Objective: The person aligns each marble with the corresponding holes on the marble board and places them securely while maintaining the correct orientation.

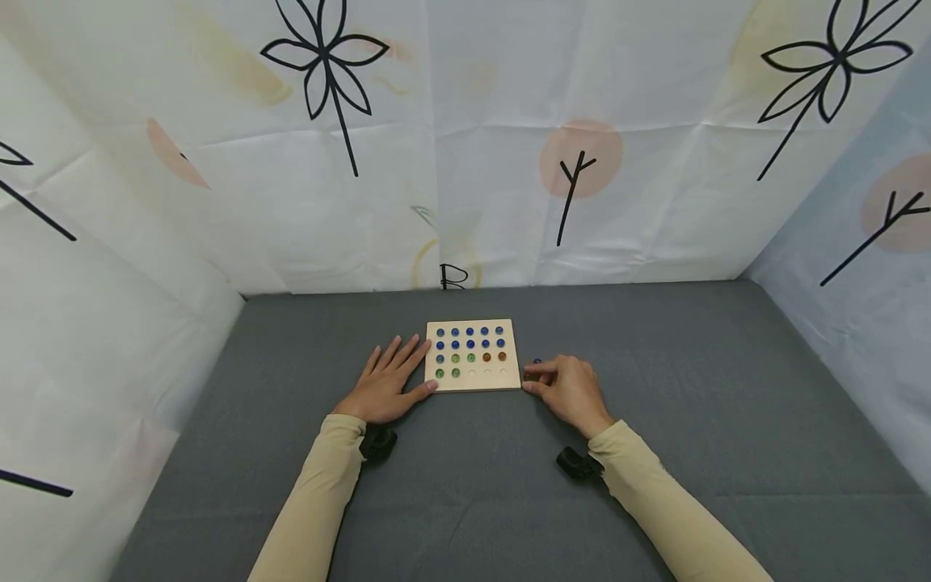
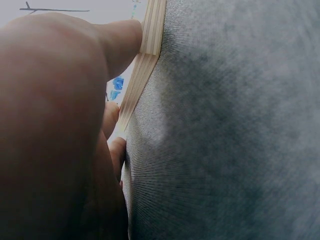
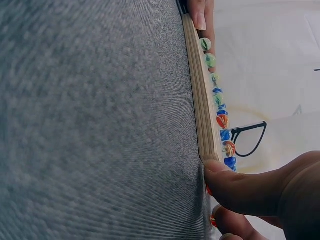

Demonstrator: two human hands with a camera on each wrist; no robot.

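Observation:
A pale wooden board (image 1: 476, 380) with rows of round hollows lies on the grey cloth. Blue marbles (image 1: 469, 344), green marbles (image 1: 455, 373) and orange marbles (image 1: 486, 356) sit in most hollows; a few at the front right are bare. My left hand (image 1: 393, 384) lies spread at the board's left side, thumb at the front corner and a fingertip at the edge. At the right edge, my right hand (image 1: 570, 392) bends thumb and fingers around orange-red marbles (image 3: 214, 220) beside the board. I cannot tell whether it grips one. A blue marble (image 1: 537, 361) shows just beyond its fingers.
Grey cloth (image 1: 655, 347) covers the table around the board. White printed fabric (image 1: 480, 202) hangs behind it and at both sides. Dark wrist cameras (image 1: 578, 464) are strapped under both sleeves.

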